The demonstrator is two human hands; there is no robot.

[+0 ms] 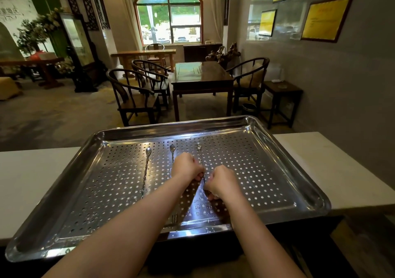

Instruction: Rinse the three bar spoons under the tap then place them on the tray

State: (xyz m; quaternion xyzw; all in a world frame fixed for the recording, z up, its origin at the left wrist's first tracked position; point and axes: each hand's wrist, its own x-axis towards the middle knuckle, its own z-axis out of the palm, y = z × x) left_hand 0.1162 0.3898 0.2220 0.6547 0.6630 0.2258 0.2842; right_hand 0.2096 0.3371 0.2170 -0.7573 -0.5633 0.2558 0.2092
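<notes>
Over the perforated tray (277,149), left hand (186,166) and right hand (222,181), knuckles up, both grasping the rightmost bar spoon (199,151).

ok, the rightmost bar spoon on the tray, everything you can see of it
The rightmost bar spoon is thin shiny metal with a twisted stem, its small bowl pointing away from the person. It lies over the perforated tray, third in a row. The left hand and right hand both pinch its near half, hiding that end.

Room on the tray around your hands

Bare perforated tray (256,181) lies open at three o'clock; two bar spoons (146,166) block nine o'clock, raised rim (175,126) at twelve.
</notes>
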